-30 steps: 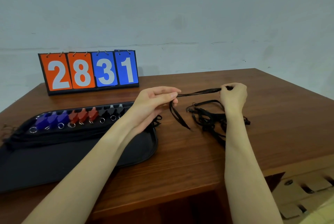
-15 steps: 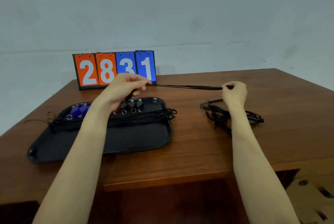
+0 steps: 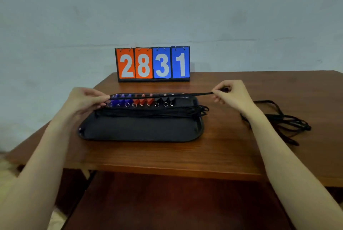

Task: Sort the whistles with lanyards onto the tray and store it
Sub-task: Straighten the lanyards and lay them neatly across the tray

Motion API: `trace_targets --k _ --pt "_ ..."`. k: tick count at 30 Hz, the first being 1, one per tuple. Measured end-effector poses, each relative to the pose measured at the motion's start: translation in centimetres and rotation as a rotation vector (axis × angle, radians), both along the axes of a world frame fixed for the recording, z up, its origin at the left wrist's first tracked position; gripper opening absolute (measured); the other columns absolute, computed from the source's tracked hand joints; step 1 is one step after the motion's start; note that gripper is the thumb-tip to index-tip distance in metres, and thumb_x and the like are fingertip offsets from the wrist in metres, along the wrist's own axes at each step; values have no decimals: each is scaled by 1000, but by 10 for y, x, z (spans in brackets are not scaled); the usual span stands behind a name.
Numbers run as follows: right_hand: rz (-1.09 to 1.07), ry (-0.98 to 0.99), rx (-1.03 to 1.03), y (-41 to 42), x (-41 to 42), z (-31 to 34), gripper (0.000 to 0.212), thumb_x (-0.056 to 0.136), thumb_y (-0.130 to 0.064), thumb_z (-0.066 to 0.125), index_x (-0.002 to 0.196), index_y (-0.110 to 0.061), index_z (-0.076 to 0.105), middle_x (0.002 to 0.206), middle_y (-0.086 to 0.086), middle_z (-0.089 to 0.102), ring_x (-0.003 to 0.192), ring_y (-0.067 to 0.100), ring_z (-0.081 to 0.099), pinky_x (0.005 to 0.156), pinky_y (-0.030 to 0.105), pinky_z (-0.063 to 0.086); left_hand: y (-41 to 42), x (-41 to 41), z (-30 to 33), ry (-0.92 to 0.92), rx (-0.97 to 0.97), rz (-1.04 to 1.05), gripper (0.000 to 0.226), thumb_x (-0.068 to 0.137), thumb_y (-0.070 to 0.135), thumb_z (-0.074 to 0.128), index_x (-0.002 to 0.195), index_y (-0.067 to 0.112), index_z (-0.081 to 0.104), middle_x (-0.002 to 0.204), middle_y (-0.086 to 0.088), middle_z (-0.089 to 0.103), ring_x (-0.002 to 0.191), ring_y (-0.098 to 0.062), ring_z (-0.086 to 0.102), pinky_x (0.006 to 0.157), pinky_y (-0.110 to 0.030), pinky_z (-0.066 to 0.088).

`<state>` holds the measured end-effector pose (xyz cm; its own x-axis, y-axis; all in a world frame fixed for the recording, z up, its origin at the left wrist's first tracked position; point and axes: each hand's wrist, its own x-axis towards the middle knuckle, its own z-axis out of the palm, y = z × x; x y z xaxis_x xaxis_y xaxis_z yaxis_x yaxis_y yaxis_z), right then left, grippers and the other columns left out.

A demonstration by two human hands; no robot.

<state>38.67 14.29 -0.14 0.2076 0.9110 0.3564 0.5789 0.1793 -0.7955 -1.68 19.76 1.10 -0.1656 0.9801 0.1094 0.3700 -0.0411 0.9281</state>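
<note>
Stretched lanyard: a black cord lanyard (image 3: pixel 161 96) is held taut, its long axis left to right across mid-frame, just above the row of whistles.
Left hand: the left hand (image 3: pixel 87 100) pinches its left end, at the tray's left rim.
Right hand: the right hand (image 3: pixel 231 93) pinches the right end, past the tray's right edge; hands well apart.
Tray: a black rectangular plastic tray (image 3: pixel 141 129) on the brown wooden worktop (image 3: pixel 167 155) holds blue, red and black whistles (image 3: pixel 141 101), with laid lanyards in front.
Nearer hand: left, I judge.
Remaining pile: loose black lanyards (image 3: pixel 282 120), right of frame.
Writing: an orange-and-blue flip scoreboard (image 3: pixel 152 63) reads 2831.
</note>
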Motion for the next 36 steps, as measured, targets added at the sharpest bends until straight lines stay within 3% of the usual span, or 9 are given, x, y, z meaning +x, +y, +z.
trace_targets --k 2,4,8,11,13,19,23,31,36 --pt "84 -110 2 0 -7 -2 7 85 -12 69 79 -13 71 68 2 71 60 9 68 58 17 51 -1 -19 -3 -19 8 16 3 83 -5 66 82 -3 66 56 -2 69 50 -5 66 59 -13 55" --pt "151 -211 4 0 -13 -5 8 82 -15 72 75 -18 71 68 -4 70 64 7 67 67 19 50 0 -33 -8 32 14 44 4 83 -11 62 83 -7 64 59 -8 69 48 -7 67 59 -15 56" --pt "247 -249 -33 -3 -23 -5 11 81 -14 72 73 -20 68 76 -4 69 74 10 65 70 18 47 -2 -47 -22 358 112 133 4 79 -1 72 76 1 71 68 -16 70 56 -12 68 71 -33 60" --pt "292 -298 -37 -3 -25 -6 14 80 -10 71 71 -19 68 76 -2 68 76 12 64 75 21 49 -5 -44 -26 560 179 130 9 77 4 74 70 9 72 68 -10 72 57 -3 61 68 -24 45" --pt "313 -327 -55 -2 -25 -7 13 79 -9 70 70 -18 68 76 -2 68 78 12 64 78 24 50 -4 -40 -27 626 194 90 6 79 6 73 73 7 74 75 -10 72 65 -10 62 71 -25 42" --pt "332 -407 -125 -3 -26 -9 13 77 -7 70 68 -17 69 76 -4 70 78 9 66 73 21 50 2 -38 -35 821 152 38 11 83 8 69 75 15 72 87 -5 71 83 -20 61 80 -34 49" --pt "332 -447 -158 -1 -28 -12 13 78 -7 70 68 -17 70 77 -6 70 80 8 66 76 24 52 0 -33 -37 927 182 51 9 85 8 67 78 11 72 90 -6 68 85 -25 61 77 -35 46" --pt "236 -565 -116 0 -31 -14 10 83 -20 71 74 -23 69 76 -13 63 61 10 57 57 17 39 6 -29 -38 1101 248 71 10 82 11 68 79 17 75 89 -4 64 85 -28 61 73 -37 47" --pt "189 -627 -72 1 -34 -17 7 83 -22 70 76 -24 70 83 -11 57 74 10 58 68 29 52 8 -25 -38 1190 301 113 7 83 16 70 84 17 77 92 -7 64 89 -28 56 72 -38 45"
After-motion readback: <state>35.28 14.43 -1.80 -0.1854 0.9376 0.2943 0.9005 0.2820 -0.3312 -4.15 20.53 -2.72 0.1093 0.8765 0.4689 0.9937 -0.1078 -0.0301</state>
